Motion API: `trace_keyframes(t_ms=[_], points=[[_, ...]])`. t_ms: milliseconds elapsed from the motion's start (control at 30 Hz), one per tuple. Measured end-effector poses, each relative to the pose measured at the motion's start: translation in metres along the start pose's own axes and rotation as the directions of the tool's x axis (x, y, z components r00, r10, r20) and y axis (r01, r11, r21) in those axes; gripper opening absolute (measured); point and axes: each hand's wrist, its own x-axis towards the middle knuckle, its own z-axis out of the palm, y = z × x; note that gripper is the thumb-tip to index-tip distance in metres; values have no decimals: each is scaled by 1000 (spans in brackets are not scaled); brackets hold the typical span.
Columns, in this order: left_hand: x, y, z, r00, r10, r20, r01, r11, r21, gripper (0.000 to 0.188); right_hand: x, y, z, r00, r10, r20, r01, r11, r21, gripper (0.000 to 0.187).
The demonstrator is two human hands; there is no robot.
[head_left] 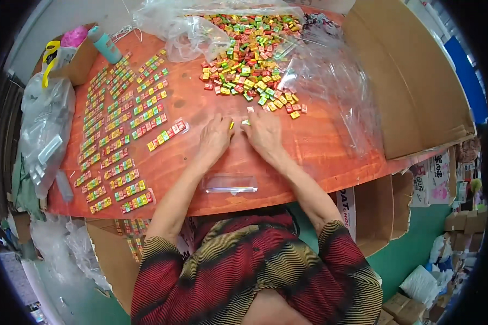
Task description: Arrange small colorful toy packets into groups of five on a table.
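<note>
My left hand [216, 135] is over the middle of the table with its fingers curled in. A small yellow wrapped block [231, 125] shows at its fingertips. Just to the right, my right hand [265, 132] is also closed, with a small green-and-white wrapped block [246, 122] at its fingertips. Beyond the hands spreads a large heap of small wrapped blocks [249, 59] in red, yellow, green and orange. Between my forearms, near the table edge, lies a clear plastic tray [230, 183]. A filled tray [168, 135] with one row of blocks sits left of my left hand.
Several rows of filled trays [114, 135] cover the table's left side. Clear plastic film [331, 81] and a tall cardboard box [412, 81] stand at the right. A teal bottle [105, 46] is at the far left. Another open carton [371, 211] is below the table edge.
</note>
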Motion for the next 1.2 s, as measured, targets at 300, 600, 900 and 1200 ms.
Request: trace_keyframes(t_ms=[300,600,900,1200], points=[[-8,-10,-15,998,10,69,-2,993,-119,25,1,5,-17,988,12,157,-50,969,241,16],[4,8,-4,993,106,48,-97,982,-162,36,-9,41,-38,956,52,290,-111,976,189,34],[10,17,1,975,60,213,-23,985,-170,47,-15,26,-21,943,-47,330,-5,988,153,36],[-1,7,-7,982,-29,185,68,975,-210,39,-11,12,-17,971,64,232,-93,989,116,29]])
